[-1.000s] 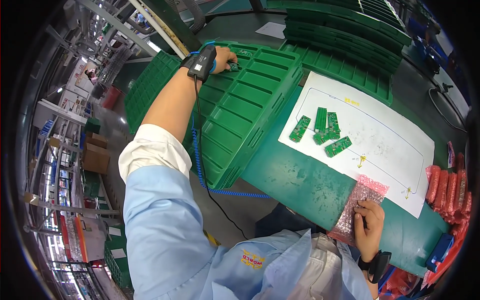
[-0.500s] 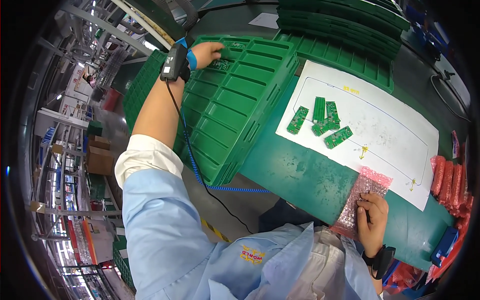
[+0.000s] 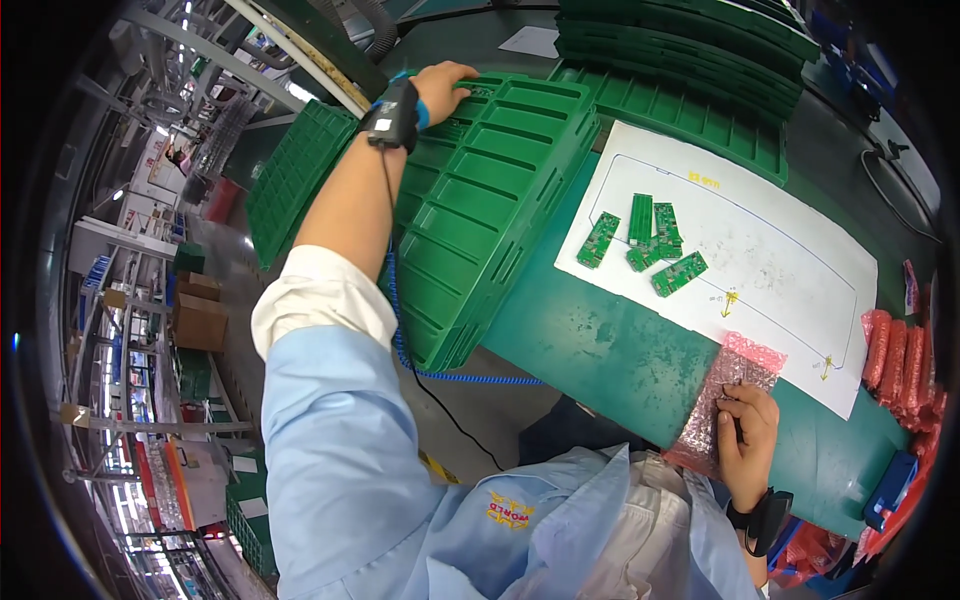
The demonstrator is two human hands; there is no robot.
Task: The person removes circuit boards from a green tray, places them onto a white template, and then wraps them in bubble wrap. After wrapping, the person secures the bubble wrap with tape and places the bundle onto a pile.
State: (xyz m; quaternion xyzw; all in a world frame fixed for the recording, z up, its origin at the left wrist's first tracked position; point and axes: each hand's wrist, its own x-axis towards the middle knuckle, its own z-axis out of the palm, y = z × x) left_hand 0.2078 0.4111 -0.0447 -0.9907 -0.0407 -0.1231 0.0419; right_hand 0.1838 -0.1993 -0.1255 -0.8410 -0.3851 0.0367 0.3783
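My left hand [image 3: 442, 90] reaches over the far end of a green compartment tray [image 3: 470, 220]. Its thumb and fingers are apart beside a circuit board [image 3: 481, 92] in the far slot; whether they touch it is hard to see. Part of another board shows under the wrist. At the front edge of the bench, my right hand [image 3: 748, 430] pinches a pink bubble-wrap bag [image 3: 722, 398], its fingers curled on the upper face. Several green circuit boards [image 3: 680, 273] lie in a loose group on a large white sheet [image 3: 780, 250], some overlapping.
More green trays [image 3: 690, 60] are stacked at the back, and another tray [image 3: 300, 180] stands left of the near one. Rolled pink bubble-wrap bags [image 3: 890, 360] sit at the right by a blue bin [image 3: 890, 490]. A coiled blue cord [image 3: 470, 380] hangs from my left wrist.
My left hand has moved farther away and to the right along the tray, toward the board in the far slot. My right hand and the bag have hardly moved.
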